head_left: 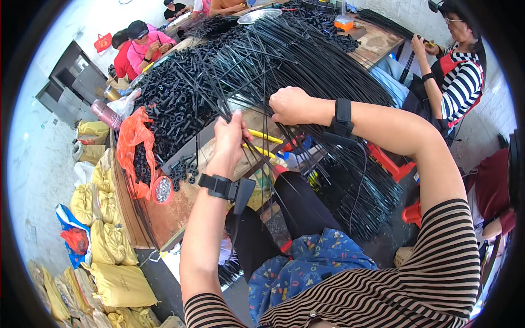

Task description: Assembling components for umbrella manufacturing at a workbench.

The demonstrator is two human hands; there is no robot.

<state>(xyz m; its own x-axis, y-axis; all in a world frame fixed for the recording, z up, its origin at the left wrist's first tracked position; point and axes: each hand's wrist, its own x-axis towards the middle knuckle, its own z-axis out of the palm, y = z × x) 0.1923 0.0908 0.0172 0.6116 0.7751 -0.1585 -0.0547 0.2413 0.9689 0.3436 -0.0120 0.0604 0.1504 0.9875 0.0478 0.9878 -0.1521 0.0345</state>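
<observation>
My left hand [229, 135] is closed around thin black rods that stick up past its fingers. Two yellow tool handles [266, 136] stretch to the right from beside its fingers; I cannot tell whether the hand grips them too. My right hand [294, 105] is a closed fist, level with the near edge of the rod pile, and thin black rods run up and down from it. What lies inside the fist is hidden. Behind both hands a large heap of long black rods [328, 65] spreads over the table. Small black ring-ended parts [172, 101] are piled to its left.
A red plastic bag [134, 142] and a pink-rimmed bowl of small metal pieces [163, 189] sit at the table's left side. More black rods [355, 191] hang low beside my knees. Yellow sacks [117, 284] line the left wall. A person in stripes [462, 82] works at the right.
</observation>
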